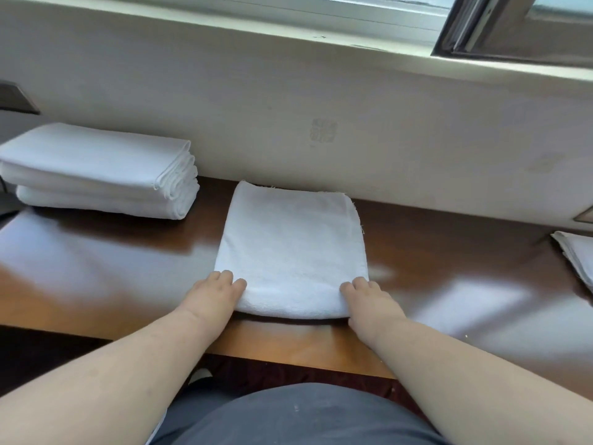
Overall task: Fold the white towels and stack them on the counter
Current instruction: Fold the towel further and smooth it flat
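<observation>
Left hand and right hand each pinch a near corner of the folded white towel: thick, rounded near fold, frayed far edge. Lies mid-counter. Stack of folded towels far left.
</observation>
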### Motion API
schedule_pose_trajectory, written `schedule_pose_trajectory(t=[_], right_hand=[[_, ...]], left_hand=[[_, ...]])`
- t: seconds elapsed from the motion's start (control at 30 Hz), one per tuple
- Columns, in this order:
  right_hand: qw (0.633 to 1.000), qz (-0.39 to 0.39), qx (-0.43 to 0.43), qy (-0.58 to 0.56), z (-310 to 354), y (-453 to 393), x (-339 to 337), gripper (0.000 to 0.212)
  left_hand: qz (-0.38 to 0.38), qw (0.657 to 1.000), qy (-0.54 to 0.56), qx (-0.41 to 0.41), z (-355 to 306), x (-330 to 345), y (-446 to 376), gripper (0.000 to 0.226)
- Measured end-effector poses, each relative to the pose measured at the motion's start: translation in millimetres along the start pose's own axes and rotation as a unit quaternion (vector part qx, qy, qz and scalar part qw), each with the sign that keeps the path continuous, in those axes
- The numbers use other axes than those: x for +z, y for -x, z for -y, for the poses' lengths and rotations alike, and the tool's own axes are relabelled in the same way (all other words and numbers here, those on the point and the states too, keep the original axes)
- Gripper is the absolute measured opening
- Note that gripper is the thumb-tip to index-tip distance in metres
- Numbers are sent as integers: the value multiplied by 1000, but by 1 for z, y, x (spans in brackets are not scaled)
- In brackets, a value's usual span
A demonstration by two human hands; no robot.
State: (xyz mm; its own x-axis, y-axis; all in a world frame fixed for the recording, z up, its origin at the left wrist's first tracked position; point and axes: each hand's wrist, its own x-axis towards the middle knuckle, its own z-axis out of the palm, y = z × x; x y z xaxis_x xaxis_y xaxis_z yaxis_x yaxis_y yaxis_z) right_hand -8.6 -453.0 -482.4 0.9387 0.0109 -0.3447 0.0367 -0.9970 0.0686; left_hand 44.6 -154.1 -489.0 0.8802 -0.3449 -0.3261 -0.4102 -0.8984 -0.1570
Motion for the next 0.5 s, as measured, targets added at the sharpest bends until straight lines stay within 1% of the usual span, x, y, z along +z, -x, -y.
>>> schedule_pose_trajectory(t=[0.1, 0.2, 0.27, 0.3, 0.33, 0.4, 0.47, 0.5], right_hand=[[999, -18, -13, 32, 1, -4, 5, 49], [998, -26, -17, 63, -2, -7, 7, 52], [997, -31, -28, 66, -5, -8, 7, 46], [998, -31, -34, 49, -8, -8, 6, 42], [999, -27, -43, 17, -12, -8, 2, 38], [994, 7, -65, -84, -24, -5, -11, 31], [978, 32, -67, -195, -41, 3, -28, 18], [967, 26, -54, -246, -50, 7, -37, 13]], left_hand=[[-16, 999, -6, -27, 0, 5, -1, 59], [-21, 999, -4, -27, 2, 7, -1, 56], [-23, 1000, 8, -18, 6, 8, 1, 50], [-26, 999, 23, -16, 10, 8, 2, 46], [-29, 999, 42, -12, 15, 6, 2, 44], [-34, 995, 95, 1, 27, -3, 5, 43], [-35, 986, 163, 4, 40, -16, 11, 42], [-37, 978, 206, -6, 45, -24, 14, 39]])
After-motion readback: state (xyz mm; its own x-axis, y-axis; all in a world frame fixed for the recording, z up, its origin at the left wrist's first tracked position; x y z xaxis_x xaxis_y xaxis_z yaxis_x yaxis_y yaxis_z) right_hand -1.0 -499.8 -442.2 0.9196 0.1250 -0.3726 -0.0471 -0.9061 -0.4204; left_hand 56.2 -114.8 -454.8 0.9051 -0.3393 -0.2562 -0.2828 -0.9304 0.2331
